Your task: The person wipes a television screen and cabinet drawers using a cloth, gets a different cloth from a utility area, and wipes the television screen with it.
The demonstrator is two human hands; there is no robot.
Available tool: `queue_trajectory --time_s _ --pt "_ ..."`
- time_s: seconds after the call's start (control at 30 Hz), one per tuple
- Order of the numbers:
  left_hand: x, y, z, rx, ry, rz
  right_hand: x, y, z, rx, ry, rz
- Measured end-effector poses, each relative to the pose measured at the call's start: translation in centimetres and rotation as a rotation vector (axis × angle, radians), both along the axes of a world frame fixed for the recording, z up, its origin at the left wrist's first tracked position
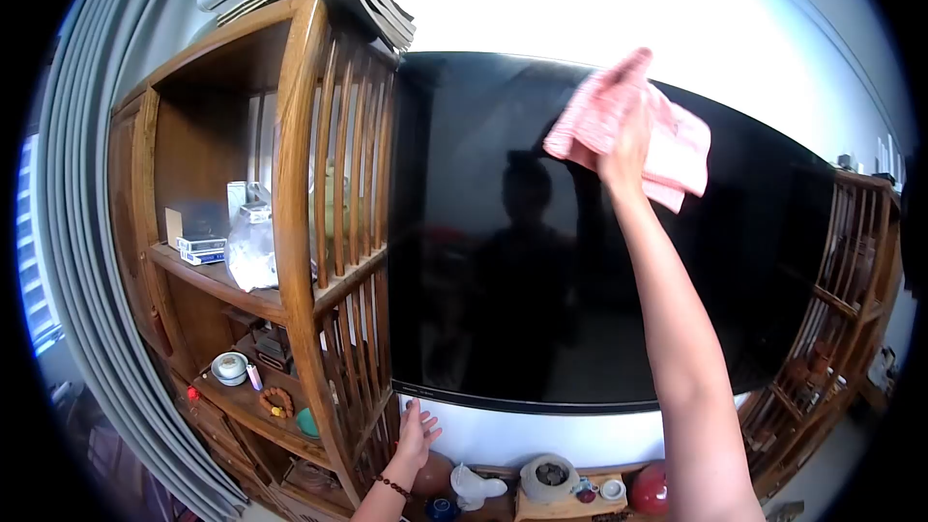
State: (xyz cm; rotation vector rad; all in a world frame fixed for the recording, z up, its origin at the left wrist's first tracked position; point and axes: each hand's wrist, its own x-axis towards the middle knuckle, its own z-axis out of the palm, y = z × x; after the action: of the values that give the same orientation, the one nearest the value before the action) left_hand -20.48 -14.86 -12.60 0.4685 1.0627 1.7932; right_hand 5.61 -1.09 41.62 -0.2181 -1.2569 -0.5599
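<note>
My right hand (pixel 628 135) is on a pink cloth (pixel 680 143) at the top edge of a large black television (pixel 599 319). The cloth hangs loosely on both sides of the hand and lies over the upper part of the screen. Below the television's lower left corner is my left hand (pixel 417 433), fingers apart and nothing in it. A beaded bracelet (pixel 391 486) circles that wrist. The dark screen reflects a person's outline.
A wooden shelf unit (pixel 300 164) with slatted sides stands left, holding boxes (pixel 201 249), a bowl (pixel 230 367) and a beaded string (pixel 277 402). Another shelf unit (pixel 851 242) stands right. Beneath the screen are a white ornament (pixel 476 486), a stone-like pot (pixel 549 479) and a red round object (pixel 650 489).
</note>
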Motion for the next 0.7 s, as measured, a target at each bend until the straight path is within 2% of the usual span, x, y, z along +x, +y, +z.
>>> queue_trajectory --time_s 0.03,0.07,0.1,0.17,0.27,0.33,0.4,0.5,0.57,0.63,0.7 --pt "-0.1 0.3 -0.4 0.004 -0.002 0.019 -1.5 1.8 1.0 0.048 0.018 -0.102" --pt "-0.2 0.7 -0.8 -0.031 -0.048 0.005 -2.7 1.6 1.4 -0.016 -0.065 -0.189" --pt "-0.3 1.1 -1.3 -0.066 -0.096 -0.012 -4.3 1.6 1.6 -0.011 -0.069 -0.175" --pt "-1.3 2.5 -3.2 -0.081 -0.143 -0.021 -7.6 1.7 1.8 -0.053 -0.165 -0.420" --pt "-1.8 3.9 -4.3 -0.140 -0.238 0.003 -12.1 1.2 0.8 0.074 -0.283 -0.476" --pt "-2.8 6.2 -7.2 -0.104 -0.266 0.009 -15.2 0.5 0.8 0.107 -0.341 -0.509" --pt "-3.2 8.0 -9.2 -0.072 -0.326 0.029 -17.8 0.4 1.1 0.202 -0.570 -0.565" --pt "-2.6 7.9 -7.9 0.012 -0.387 0.033 -20.7 1.7 4.5 0.236 -0.575 -0.517" --pt "-2.7 7.9 -7.3 0.042 -0.397 0.020 -22.4 3.3 6.7 0.237 -0.489 -0.472" --pt "-2.5 7.3 -6.4 0.059 -0.410 0.004 -22.4 2.3 6.3 0.250 -0.410 -0.463" --pt "-2.1 6.3 -4.5 0.114 -0.526 -0.005 -22.4 1.3 4.8 0.360 -0.472 -0.395"
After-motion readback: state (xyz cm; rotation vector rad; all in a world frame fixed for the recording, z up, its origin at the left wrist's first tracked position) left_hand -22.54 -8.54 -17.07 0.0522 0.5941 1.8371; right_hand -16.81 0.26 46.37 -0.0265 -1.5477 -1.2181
